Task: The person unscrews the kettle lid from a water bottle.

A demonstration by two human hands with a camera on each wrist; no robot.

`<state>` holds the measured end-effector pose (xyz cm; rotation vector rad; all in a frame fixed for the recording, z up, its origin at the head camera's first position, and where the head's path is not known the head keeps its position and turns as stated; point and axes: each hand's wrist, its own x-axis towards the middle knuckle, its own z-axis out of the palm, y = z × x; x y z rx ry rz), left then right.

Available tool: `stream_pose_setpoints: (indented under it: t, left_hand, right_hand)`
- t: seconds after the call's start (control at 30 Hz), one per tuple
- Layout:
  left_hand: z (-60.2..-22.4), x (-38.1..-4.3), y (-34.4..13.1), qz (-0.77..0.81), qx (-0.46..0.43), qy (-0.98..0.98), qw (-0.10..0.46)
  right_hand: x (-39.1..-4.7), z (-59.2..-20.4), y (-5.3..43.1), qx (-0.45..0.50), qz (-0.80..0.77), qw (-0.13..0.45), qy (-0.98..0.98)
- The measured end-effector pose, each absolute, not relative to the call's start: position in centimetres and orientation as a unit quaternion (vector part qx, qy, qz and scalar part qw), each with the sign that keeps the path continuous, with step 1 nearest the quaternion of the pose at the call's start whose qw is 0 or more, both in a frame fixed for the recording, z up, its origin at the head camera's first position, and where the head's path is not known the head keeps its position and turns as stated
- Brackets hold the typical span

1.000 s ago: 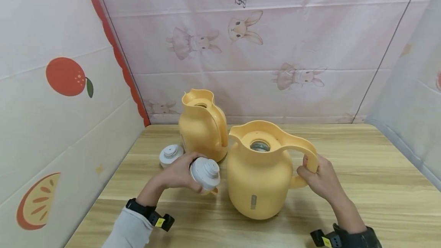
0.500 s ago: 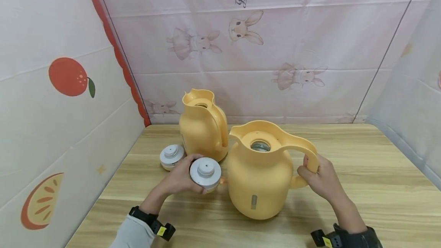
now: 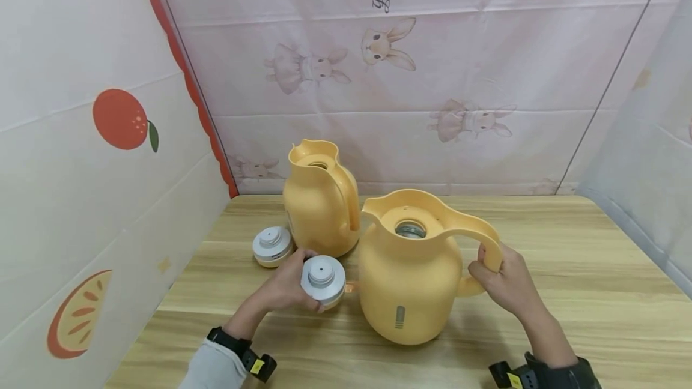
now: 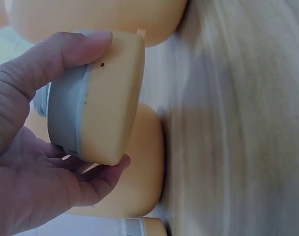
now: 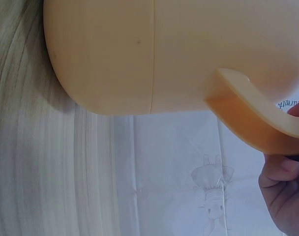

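Note:
My left hand (image 3: 286, 286) pinches a jug lid (image 3: 323, 280) with a grey-white stopper side facing up and a yellow side facing down. In the left wrist view, the thumb lies on one side of the lid (image 4: 110, 98) and fingertips on the other; it seems slightly above the table. Just right of it, a yellow thermos jug (image 3: 411, 293) stands upright, its round mouth uncovered. My right hand (image 3: 505, 275) grips that jug's handle (image 5: 257, 115), the fingers partly cut off in the right wrist view. A small orange tab (image 3: 351, 286) sticks out from the held lid towards the jug.
Behind the left hand stands a second yellow thermos jug (image 3: 319, 212), also uncovered. Beside it, a second lid (image 3: 272, 246) lies stopper side up on the wooden table (image 3: 584, 281). Printed cloth walls (image 3: 432, 155) enclose the back and sides.
The held lid was tilted to the right; my left hand has levelled it and lowered it slightly, stopper side up. The right hand and its jug stay in place.

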<state>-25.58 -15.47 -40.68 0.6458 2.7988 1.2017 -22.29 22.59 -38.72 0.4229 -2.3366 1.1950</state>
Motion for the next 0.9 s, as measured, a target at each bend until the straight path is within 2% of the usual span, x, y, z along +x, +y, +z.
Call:
stream_pose_setpoints:
  t: [0.53, 0.9]
  left_hand:
    - [-42.6, -26.0, -15.3, 0.341, 0.148, 0.928, 0.021]
    - [-43.1, -26.1, -15.2, 0.302, 0.165, 0.938, 0.050]
  right_hand:
    - [-22.3, -38.8, 22.5, 0.149, 0.436, 0.244, -0.853]
    - [-22.3, -38.8, 22.5, 0.150, 0.435, 0.247, -0.853]
